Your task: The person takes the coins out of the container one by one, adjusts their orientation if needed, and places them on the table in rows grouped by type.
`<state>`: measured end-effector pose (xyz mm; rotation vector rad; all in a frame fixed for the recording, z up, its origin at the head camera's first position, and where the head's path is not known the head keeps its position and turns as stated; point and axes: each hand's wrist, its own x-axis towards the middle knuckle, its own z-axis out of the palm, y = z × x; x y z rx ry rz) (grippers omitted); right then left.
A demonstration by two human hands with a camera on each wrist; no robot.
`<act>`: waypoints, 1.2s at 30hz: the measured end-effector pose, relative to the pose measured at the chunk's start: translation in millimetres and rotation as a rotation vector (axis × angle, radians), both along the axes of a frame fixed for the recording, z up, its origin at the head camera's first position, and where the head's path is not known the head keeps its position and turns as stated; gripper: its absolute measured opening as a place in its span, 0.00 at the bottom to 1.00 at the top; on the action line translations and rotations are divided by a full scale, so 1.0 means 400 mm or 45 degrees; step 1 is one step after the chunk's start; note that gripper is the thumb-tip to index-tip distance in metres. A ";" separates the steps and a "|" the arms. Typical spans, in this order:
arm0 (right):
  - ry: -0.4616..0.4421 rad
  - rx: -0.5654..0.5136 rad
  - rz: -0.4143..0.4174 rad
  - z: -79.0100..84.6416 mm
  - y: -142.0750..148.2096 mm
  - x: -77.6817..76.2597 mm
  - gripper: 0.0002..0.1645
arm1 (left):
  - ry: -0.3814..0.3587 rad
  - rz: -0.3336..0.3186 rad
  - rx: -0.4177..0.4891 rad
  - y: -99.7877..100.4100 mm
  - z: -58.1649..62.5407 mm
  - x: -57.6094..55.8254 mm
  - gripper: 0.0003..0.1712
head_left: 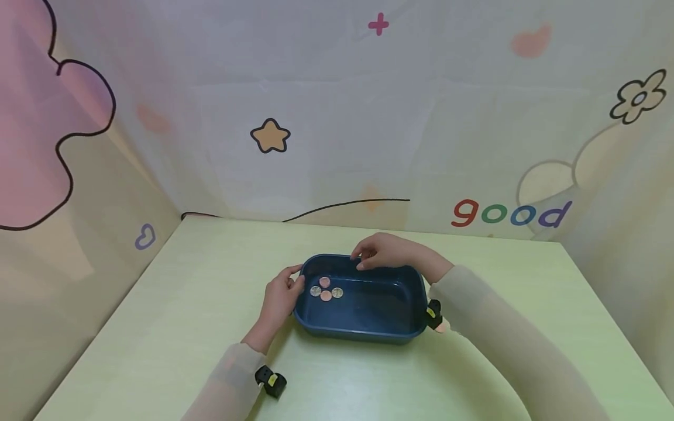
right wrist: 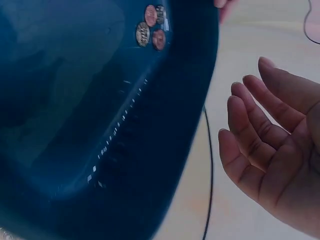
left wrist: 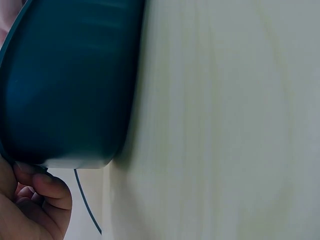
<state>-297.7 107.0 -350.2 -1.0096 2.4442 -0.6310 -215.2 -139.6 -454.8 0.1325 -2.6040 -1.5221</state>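
Observation:
A dark blue rectangular plastic basin (head_left: 363,336) stands on the table, its long side running left to right. My left hand (head_left: 281,295) holds its left end, thumb and fingers at the rim; in the left wrist view that hand (left wrist: 40,200) is bunched against the end wall. Several coins, two copper-coloured (head_left: 326,296) and two silver-coloured (head_left: 337,292), lie close together on the basin floor near the left end. Over the far rim hovers my right hand (head_left: 392,250). The right wrist view shows its palm bare and its fingers (right wrist: 245,120) loosely bent, holding nothing.
Beside the basin's right end a small pinkish piece (head_left: 441,327) lies on the table, partly hidden by the wrist camera (head_left: 434,314). The pale table (head_left: 200,327) meets a printed cloth backdrop (head_left: 337,146) at the back and sides.

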 end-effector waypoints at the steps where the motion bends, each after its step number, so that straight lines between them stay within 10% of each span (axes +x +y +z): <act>1: 0.001 0.002 0.017 -0.004 -0.008 -0.003 0.20 | 0.001 -0.001 0.002 0.000 0.000 -0.001 0.23; 36: -0.173 0.241 -0.048 -0.172 -0.168 -0.030 0.22 | -0.019 0.001 -0.013 0.005 0.000 -0.001 0.23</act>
